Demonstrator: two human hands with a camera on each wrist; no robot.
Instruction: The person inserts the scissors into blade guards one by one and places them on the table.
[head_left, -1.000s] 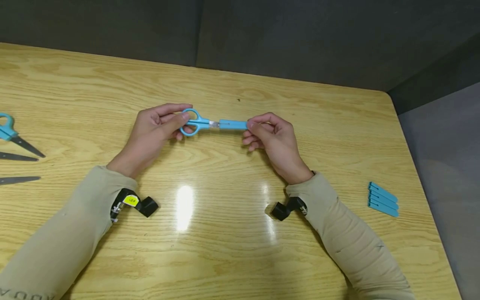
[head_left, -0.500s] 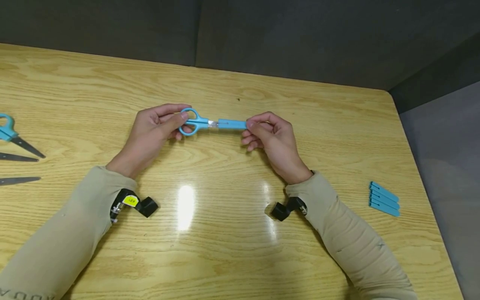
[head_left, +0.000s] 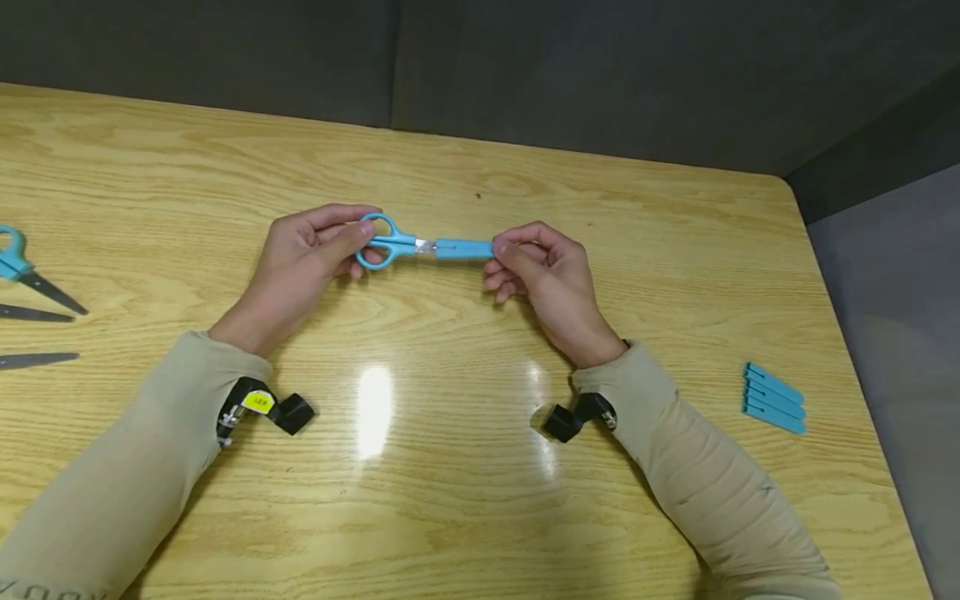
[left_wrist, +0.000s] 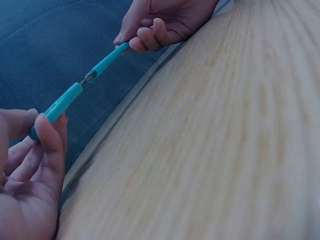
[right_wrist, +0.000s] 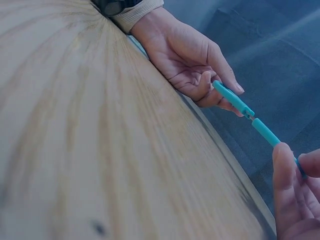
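Scissors (head_left: 390, 243) with blue handles lie level in the air just above the wooden table (head_left: 450, 467), near its middle, their long axis running left to right across the head view: the finger loops point to the person's left and the blades to the right. Those blades sit inside a blue sheath (head_left: 463, 247), and only a short strip of bare metal shows between the sheath's mouth and the handles. The left hand (head_left: 300, 258) comes in from the lower left with its palm turned inward, thumb and curled fingers pinching the handle loops. The right hand (head_left: 543, 271) mirrors it from the lower right, its thumb and forefinger pinching the far end of the sheath while the other fingers curl beneath. Both forearms, in beige sleeves, angle inward over the table so that the hands face each other with the scissors bridging the gap. At the table's left edge lie other scissors (head_left: 30, 279) with dark blades bare, and near the right edge a small stack of blue sheaths (head_left: 774, 397), well apart from the hands.
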